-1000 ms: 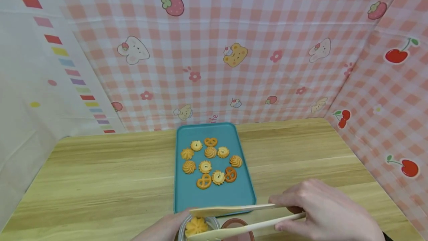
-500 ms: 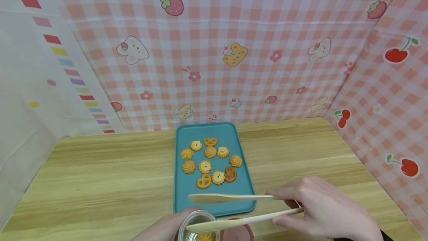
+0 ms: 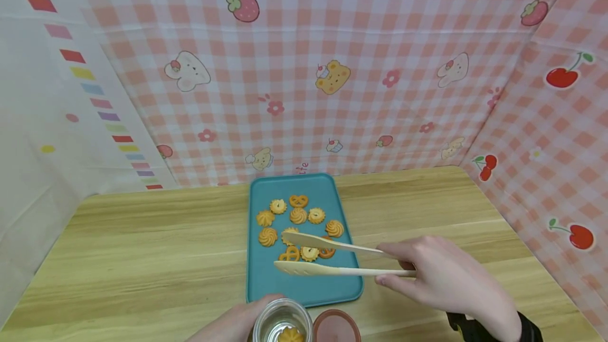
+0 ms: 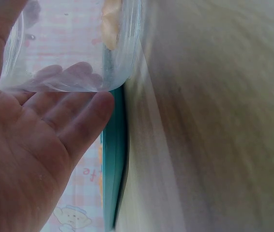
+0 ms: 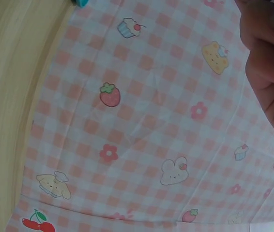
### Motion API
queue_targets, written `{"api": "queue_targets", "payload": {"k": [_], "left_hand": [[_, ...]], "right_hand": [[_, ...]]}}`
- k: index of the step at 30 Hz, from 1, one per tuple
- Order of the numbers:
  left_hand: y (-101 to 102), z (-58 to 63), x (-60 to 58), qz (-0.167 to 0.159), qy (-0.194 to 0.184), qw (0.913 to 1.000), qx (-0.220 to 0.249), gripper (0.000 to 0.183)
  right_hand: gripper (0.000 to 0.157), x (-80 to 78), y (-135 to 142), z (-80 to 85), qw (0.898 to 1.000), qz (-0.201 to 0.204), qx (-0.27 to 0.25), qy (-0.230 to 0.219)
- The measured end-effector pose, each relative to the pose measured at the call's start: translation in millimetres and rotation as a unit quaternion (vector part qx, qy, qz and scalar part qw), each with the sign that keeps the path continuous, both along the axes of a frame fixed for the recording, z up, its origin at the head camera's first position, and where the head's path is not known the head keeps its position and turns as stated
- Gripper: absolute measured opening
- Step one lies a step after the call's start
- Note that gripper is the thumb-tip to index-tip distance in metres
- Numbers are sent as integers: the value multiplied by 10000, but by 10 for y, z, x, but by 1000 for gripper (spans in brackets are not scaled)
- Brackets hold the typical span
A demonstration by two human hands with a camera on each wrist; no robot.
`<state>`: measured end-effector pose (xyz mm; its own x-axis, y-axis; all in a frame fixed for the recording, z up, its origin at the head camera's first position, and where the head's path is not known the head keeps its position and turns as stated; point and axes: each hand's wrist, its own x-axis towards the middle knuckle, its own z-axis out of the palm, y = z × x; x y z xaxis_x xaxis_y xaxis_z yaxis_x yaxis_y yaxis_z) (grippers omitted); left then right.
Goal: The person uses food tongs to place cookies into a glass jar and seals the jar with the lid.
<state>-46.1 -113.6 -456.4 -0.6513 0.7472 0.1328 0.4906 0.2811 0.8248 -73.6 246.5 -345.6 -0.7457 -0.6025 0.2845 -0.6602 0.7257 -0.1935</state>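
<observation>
My left hand (image 3: 239, 320) holds a clear jar (image 4: 64, 43) at the near edge of the head view, its fingers around the jar's side. One star-shaped cookie (image 3: 291, 335) lies at the bottom of it. With my right hand (image 3: 442, 273) I grip wooden tongs (image 3: 347, 272), their two arms spread apart and nothing between the tips. These tips hang over the teal tray (image 3: 304, 289), overlapping a round cookie (image 3: 310, 254) and a pretzel (image 3: 289, 254). Only the fingers and a sliver of the tongs show in the right wrist view.
More pretzels and cookies lie on the tray, among them a swirl cookie (image 3: 268, 237) and another at right (image 3: 334, 228). A reddish round lid (image 3: 336, 326) rests on the wooden table (image 3: 157, 257) beside the jar. A checked cloth (image 3: 285, 67) stands behind the table.
The tongs let a star-shaped cookie drop into the jar. My right hand has since moved them forward from the jar to above the tray. The left hand stays at the jar.
</observation>
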Motion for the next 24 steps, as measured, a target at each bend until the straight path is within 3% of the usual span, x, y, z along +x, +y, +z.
{"api": "queue_targets", "payload": {"k": [8, 18, 24], "left_hand": [[-7, -2, -3, 0, -196, 9998, 29, 70], [-13, -10, -11, -39, -307, 9995, 26, 72], [-15, -6, -11, -11, -301, 9995, -23, 70]], "right_hand": [[22, -117, -63, -150, 9995, -102, 294, 84], [33, -175, -143, -269, 9970, -261, 594, -418], [36, -183, -168, -310, 9967, -316, 651, -377]]}}
